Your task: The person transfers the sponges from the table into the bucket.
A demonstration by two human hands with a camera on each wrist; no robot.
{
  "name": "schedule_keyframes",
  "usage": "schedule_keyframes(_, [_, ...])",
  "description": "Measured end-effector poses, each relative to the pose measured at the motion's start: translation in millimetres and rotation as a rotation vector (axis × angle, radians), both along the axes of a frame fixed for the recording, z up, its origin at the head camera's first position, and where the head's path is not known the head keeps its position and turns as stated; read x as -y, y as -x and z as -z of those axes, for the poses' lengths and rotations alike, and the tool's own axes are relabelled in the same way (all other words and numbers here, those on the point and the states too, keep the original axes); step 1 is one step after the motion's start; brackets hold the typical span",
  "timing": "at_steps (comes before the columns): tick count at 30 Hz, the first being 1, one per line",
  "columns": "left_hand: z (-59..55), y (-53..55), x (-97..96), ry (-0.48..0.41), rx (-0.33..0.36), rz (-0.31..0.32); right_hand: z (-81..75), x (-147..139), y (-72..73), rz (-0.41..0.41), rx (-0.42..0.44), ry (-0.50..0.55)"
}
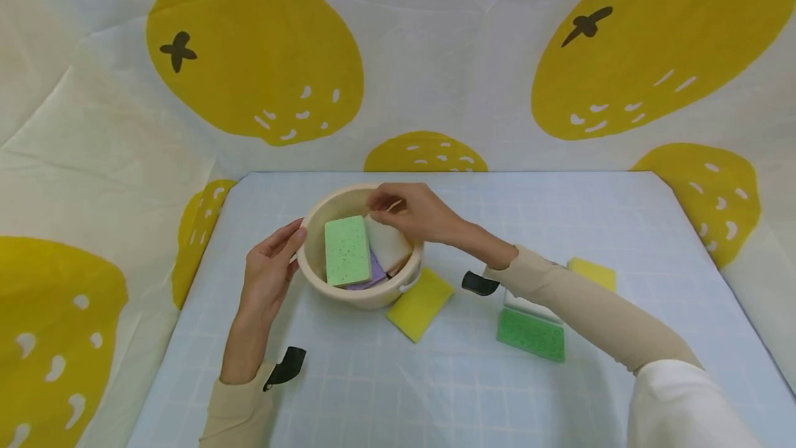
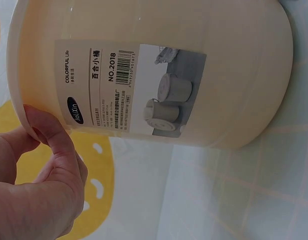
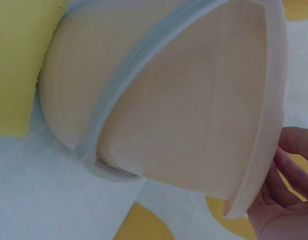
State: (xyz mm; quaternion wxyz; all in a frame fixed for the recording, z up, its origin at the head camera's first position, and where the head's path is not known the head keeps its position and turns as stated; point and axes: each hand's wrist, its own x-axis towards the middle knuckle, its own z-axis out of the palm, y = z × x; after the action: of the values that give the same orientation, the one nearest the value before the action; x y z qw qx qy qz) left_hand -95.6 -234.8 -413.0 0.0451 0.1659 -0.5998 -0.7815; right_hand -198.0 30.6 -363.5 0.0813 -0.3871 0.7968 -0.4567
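A cream plastic bucket stands on the table, its paper label showing in the left wrist view. My left hand pinches the bucket's left rim between thumb and fingers. Over the right rim my right hand reaches in, fingers loosely bent above a whitish sponge; nothing shows between them. Inside the bucket, a light green sponge lies on top of a purple sponge. Something brownish sits below, mostly hidden. In the right wrist view the bucket wall hides the contents.
A yellow sponge lies close against the bucket's front right. Farther right are a green sponge, a white piece and another yellow sponge, partly behind my right forearm. A lemon-print cloth surrounds the table.
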Motion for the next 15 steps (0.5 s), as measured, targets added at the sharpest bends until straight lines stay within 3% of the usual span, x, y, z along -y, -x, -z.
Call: schedule_keyframes(15, [0.5,-0.2,0.4,-0.005,0.001,0.001,3.3,-33.4,-5.3,0.078,0.067,0.134])
